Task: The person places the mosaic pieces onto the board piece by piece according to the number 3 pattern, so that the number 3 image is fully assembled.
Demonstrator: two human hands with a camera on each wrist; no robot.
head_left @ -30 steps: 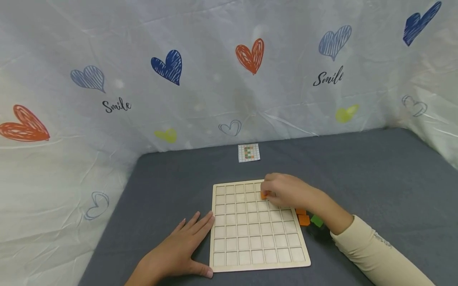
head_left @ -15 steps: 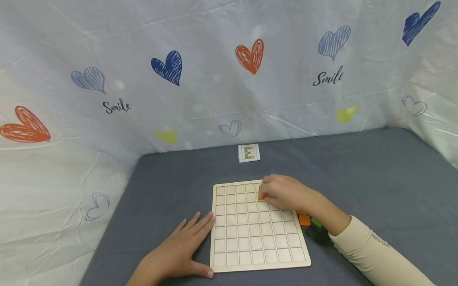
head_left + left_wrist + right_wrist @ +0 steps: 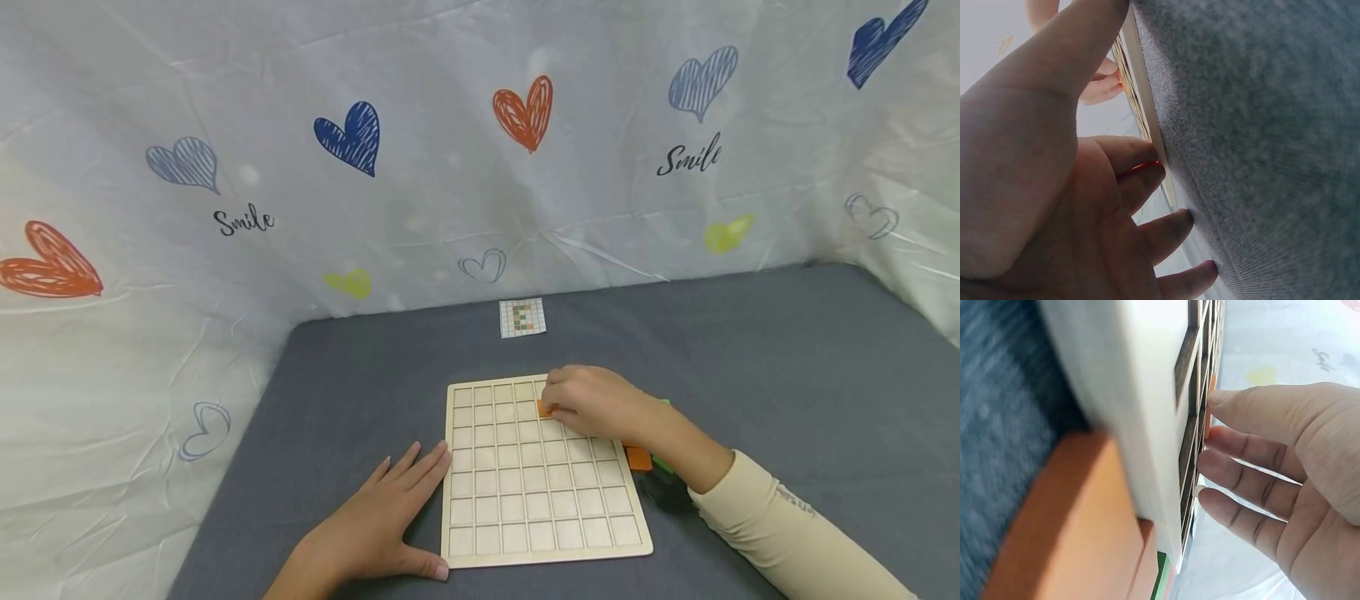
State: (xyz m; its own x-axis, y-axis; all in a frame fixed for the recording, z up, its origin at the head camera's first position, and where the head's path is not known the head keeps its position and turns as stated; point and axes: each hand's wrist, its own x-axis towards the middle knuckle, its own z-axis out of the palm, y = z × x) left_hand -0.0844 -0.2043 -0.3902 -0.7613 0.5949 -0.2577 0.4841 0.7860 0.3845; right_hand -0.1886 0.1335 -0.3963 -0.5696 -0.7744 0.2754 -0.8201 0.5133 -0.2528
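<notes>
A wooden grid board (image 3: 528, 504) lies flat on the grey cloth, divided into square cells. My left hand (image 3: 378, 525) rests beside its left edge, fingers straight and spread, with the thumb at the near corner. Over the far right part of the board, my right hand (image 3: 596, 404) pinches a small orange tile (image 3: 544, 409) at a cell of the upper rows. In the right wrist view only a thin strip of this orange tile (image 3: 1212, 381) shows by the thumb; whether it sits fully in the cell is hidden.
Right of the board lie loose orange tiles (image 3: 638, 458) and green tiles (image 3: 662, 464), partly covered by my right forearm. A small printed card (image 3: 522, 317) with a coloured grid pattern lies behind the board. A white curtain with hearts (image 3: 522, 117) hangs at the back.
My right hand has shifted slightly left with the orange tile over the board. My left hand stays in place at the edge.
</notes>
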